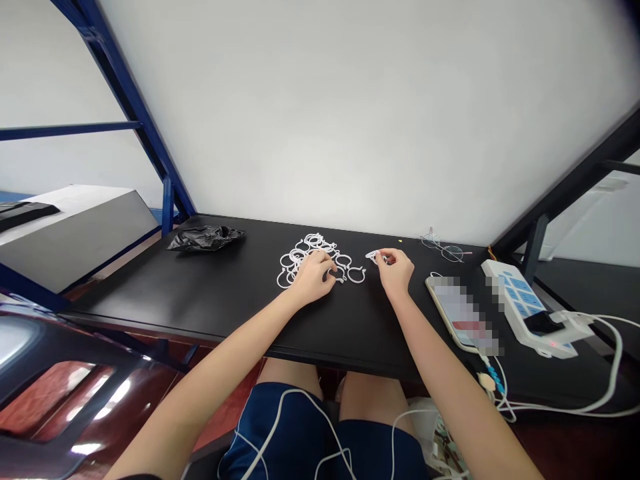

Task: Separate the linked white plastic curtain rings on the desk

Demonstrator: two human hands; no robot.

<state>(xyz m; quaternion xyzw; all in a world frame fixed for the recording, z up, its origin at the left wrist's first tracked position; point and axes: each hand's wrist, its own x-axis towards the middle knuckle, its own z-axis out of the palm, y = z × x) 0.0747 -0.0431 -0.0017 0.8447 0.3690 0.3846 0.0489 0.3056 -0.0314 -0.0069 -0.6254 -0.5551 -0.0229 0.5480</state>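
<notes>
A loose pile of white plastic rings [314,240], which look like curtain rings with small eyelets, lies on the black tabletop [220,300]. My left hand [314,277] rests over the near side of the pile, fingers curved and apart, hiding some of the rings beneath it. One ring [356,275] lies at the pile's right edge. To the right of the pile, my right hand [395,269] pinches one or more white rings [371,255] between thumb and fingers, low over the table; how many is hidden.
At the table's back left is a crumpled black plastic bag [206,238]. Eyeglasses [445,251] lie at the back right. A phone [463,313] on a charging cable and a white power strip [530,307] are on the right. Blue frame bars [135,113] rise at the left.
</notes>
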